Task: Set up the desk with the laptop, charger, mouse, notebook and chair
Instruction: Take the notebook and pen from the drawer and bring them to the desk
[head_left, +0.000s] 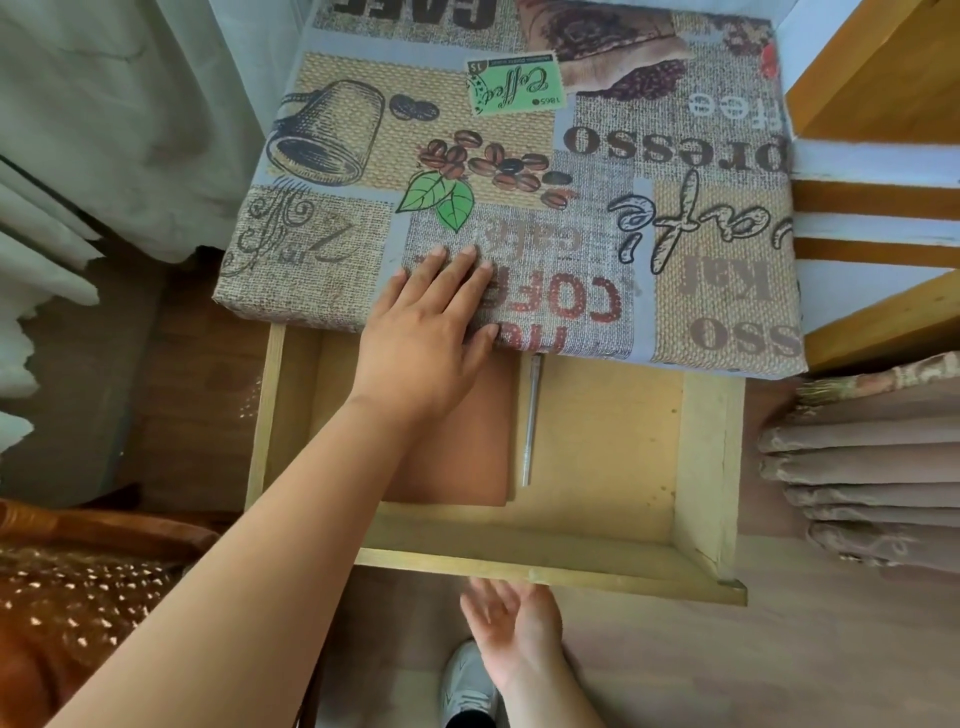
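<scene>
The desk (675, 171) is covered by a coffee-print cloth. Its wooden drawer (706, 467) stands pulled out toward me. Inside lie a brown notebook (467, 457) at the left and a silver pen (531, 421) beside it. My left hand (431, 332) rests flat on the desk's front edge, fingers spread, partly over the notebook. My right hand (511, 629) is below the drawer's front board, palm up, fingers apart, holding nothing. No laptop, charger or mouse is in view.
A wicker chair (78, 587) stands at the lower left. White curtains (62, 208) hang at the left, brown curtains (872, 478) at the right. A wooden shelf frame (883, 291) borders the desk's right side. My shoe (467, 686) is on the floor.
</scene>
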